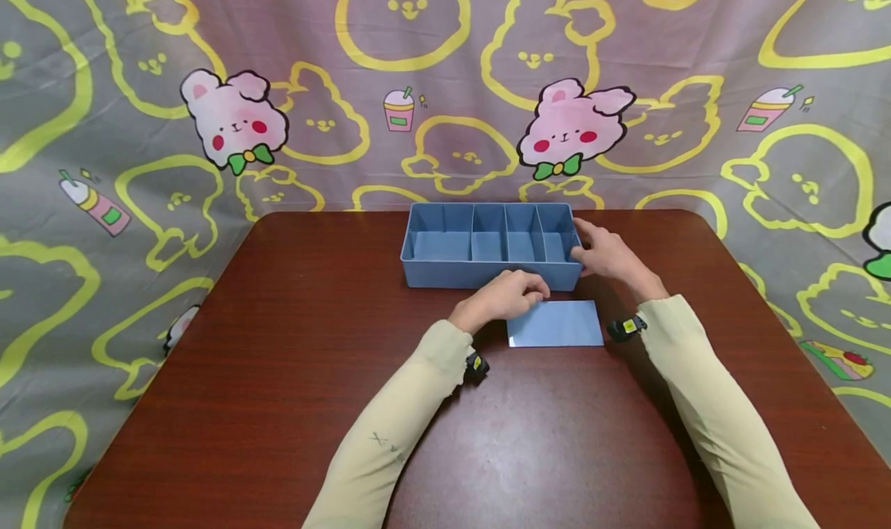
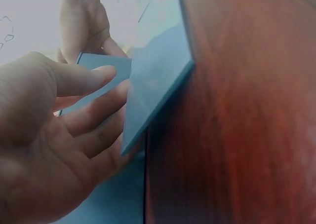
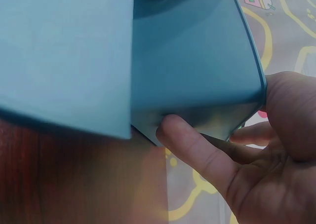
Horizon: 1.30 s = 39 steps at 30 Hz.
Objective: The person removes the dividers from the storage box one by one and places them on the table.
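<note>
A long blue box [image 1: 440,274] with dividers stands toward the table's far edge. My right hand [image 1: 612,257] grips its right end; the right wrist view shows the thumb [image 3: 190,142] against the box wall. My left hand [image 1: 503,295] is just in front of the box and holds a flat, rectangular blue panel [image 1: 557,325] by its far left part. Seen from the left wrist, that panel [image 2: 158,61] is tilted and off the tabletop. The left fingertips are hidden behind it, while the thumb [image 2: 84,81] stands apart from its face.
The brown table [image 1: 292,374] has rounded far corners. A grey-pink curtain [image 1: 445,88] with cartoon prints hangs behind and around it. Each forearm wears a pale sleeve, with a small dark camera [image 1: 477,367] at the left wrist and another camera [image 1: 626,327] at the right.
</note>
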Available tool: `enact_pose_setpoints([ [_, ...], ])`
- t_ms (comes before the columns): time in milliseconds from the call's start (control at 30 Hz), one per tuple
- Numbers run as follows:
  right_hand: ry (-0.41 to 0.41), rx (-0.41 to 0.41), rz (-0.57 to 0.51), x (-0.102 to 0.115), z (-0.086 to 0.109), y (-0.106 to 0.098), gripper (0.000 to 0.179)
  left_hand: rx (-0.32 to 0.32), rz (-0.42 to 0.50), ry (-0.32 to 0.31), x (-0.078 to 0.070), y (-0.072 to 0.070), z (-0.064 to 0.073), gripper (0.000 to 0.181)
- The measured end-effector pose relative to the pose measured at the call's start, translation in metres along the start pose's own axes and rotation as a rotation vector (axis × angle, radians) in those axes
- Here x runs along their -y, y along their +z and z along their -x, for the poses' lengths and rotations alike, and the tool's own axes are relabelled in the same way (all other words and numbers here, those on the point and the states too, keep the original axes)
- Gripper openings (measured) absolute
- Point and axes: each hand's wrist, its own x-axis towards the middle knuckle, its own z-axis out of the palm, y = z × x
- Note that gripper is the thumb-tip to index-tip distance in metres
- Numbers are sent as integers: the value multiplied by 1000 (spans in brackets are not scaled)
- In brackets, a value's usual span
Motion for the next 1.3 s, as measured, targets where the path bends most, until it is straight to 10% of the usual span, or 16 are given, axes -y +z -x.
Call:
enact_pose_setpoints([
  [367,4,-2,-6,-2,0,2,70,-21,27,8,-1,-2,0,26],
  [1300,8,7,5,1,0,0,71,-210,236,-7,-1,-61,27,26],
])
